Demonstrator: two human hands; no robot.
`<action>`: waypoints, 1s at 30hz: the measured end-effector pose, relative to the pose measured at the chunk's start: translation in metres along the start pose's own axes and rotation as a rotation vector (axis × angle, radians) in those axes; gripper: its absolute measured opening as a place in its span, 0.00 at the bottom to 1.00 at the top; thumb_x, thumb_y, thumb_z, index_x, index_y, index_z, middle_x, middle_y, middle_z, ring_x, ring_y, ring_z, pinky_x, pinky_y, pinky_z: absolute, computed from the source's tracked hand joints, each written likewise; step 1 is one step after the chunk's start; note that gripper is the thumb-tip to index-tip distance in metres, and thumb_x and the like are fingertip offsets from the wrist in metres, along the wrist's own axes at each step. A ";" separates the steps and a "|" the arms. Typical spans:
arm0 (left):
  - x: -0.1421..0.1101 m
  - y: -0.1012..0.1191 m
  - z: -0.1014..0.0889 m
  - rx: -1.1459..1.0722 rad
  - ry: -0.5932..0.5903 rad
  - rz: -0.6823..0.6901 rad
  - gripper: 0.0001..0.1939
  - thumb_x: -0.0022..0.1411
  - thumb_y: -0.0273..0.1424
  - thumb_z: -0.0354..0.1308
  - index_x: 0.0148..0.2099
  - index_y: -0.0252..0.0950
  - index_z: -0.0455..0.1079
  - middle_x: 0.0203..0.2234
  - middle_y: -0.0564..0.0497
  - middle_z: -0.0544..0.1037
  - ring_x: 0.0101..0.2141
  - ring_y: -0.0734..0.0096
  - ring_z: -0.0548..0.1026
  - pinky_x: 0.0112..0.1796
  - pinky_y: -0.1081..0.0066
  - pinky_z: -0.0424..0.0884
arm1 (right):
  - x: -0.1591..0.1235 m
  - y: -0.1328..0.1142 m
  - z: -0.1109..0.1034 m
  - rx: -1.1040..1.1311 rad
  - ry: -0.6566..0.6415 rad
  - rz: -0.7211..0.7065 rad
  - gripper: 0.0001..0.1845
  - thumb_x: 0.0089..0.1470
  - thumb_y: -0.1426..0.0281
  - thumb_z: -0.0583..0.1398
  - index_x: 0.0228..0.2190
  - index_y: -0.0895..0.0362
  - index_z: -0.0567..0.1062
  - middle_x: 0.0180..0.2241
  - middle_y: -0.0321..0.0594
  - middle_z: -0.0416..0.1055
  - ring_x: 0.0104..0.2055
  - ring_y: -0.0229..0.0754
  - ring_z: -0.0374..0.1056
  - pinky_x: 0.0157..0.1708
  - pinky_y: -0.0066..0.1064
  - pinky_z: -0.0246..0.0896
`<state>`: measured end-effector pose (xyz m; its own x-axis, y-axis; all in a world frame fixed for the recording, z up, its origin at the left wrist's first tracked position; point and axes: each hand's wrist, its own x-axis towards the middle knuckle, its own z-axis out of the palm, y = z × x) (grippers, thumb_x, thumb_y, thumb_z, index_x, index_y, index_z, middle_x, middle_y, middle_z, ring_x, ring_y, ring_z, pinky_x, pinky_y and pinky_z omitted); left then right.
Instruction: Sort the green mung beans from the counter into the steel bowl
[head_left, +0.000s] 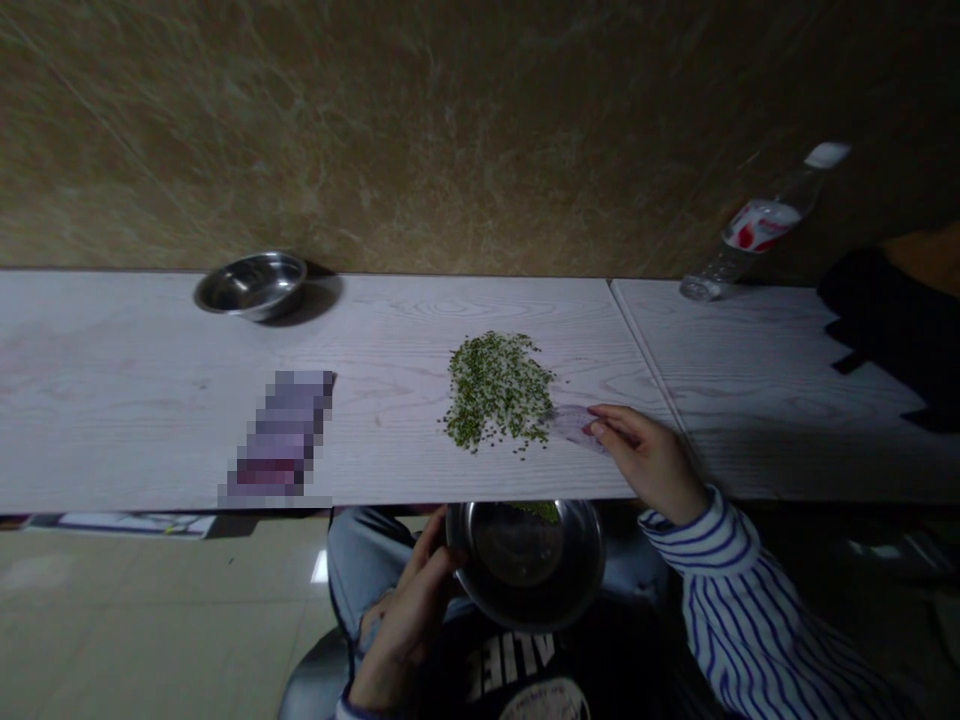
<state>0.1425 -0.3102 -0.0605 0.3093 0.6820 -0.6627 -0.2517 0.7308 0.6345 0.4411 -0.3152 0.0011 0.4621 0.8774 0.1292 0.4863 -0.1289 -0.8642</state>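
Note:
Small green beans (495, 390), which look like mung beans, lie spread in a loose patch on the white wood-grain table (390, 400). At the patch's right edge, my right hand (649, 455) pinches a thin, see-through plastic piece (570, 424) between thumb and fingers; its exact kind is unclear. My left hand (424, 590) grips the left rim of a metal bowl (525, 610), held over my lap just below the table's front edge. Some green beans show inside that bowl at its far side, partly cut off by the table edge.
Another metal bowl (251, 287) stands at the back left near the marbled wall (450, 130). A pixelated flat object (281, 430) lies at the left front. At the back right stands a clear bottle (757, 225) with a white cap; dark cloth (892, 330) lies further right.

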 end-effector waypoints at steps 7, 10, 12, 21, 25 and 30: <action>-0.007 0.008 0.005 0.017 0.012 0.019 0.35 0.44 0.33 0.67 0.57 0.40 0.72 0.56 0.44 0.77 0.56 0.43 0.72 0.39 0.62 0.73 | -0.013 -0.010 -0.005 -0.010 -0.025 0.016 0.17 0.54 0.59 0.62 0.41 0.56 0.81 0.37 0.48 0.82 0.41 0.51 0.80 0.45 0.44 0.75; -0.005 0.004 0.002 0.001 0.020 0.017 0.36 0.44 0.32 0.66 0.59 0.40 0.70 0.55 0.44 0.78 0.55 0.45 0.72 0.42 0.62 0.73 | -0.017 -0.009 -0.013 -0.023 -0.008 0.030 0.18 0.54 0.58 0.62 0.41 0.56 0.80 0.36 0.48 0.82 0.40 0.51 0.80 0.44 0.43 0.75; -0.002 -0.001 -0.001 0.006 0.033 0.010 0.38 0.44 0.32 0.65 0.61 0.40 0.68 0.54 0.44 0.78 0.54 0.45 0.73 0.41 0.62 0.73 | -0.019 -0.005 -0.016 -0.030 -0.007 0.043 0.18 0.54 0.57 0.63 0.41 0.56 0.80 0.37 0.48 0.82 0.40 0.51 0.80 0.43 0.42 0.75; -0.003 -0.001 0.000 0.014 -0.015 0.019 0.36 0.46 0.31 0.65 0.60 0.39 0.69 0.52 0.44 0.79 0.48 0.52 0.75 0.39 0.65 0.72 | -0.030 -0.010 -0.016 0.007 -0.011 0.061 0.16 0.54 0.58 0.63 0.39 0.56 0.80 0.36 0.47 0.83 0.37 0.50 0.80 0.40 0.42 0.77; -0.006 0.000 0.002 0.005 -0.053 0.025 0.33 0.47 0.30 0.65 0.58 0.39 0.71 0.52 0.45 0.80 0.46 0.54 0.76 0.39 0.65 0.71 | -0.028 -0.014 -0.014 0.012 -0.010 0.054 0.17 0.55 0.56 0.64 0.39 0.55 0.80 0.36 0.47 0.83 0.39 0.51 0.80 0.41 0.44 0.77; -0.005 -0.003 -0.002 0.016 -0.022 0.032 0.33 0.48 0.30 0.65 0.59 0.40 0.71 0.52 0.46 0.79 0.47 0.53 0.76 0.39 0.65 0.71 | -0.023 -0.007 -0.009 0.029 0.013 0.028 0.19 0.54 0.54 0.64 0.39 0.55 0.81 0.36 0.48 0.83 0.39 0.51 0.80 0.41 0.43 0.77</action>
<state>0.1401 -0.3154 -0.0595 0.3212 0.7044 -0.6330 -0.2476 0.7076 0.6618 0.4335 -0.3388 0.0083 0.4851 0.8674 0.1113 0.4512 -0.1392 -0.8815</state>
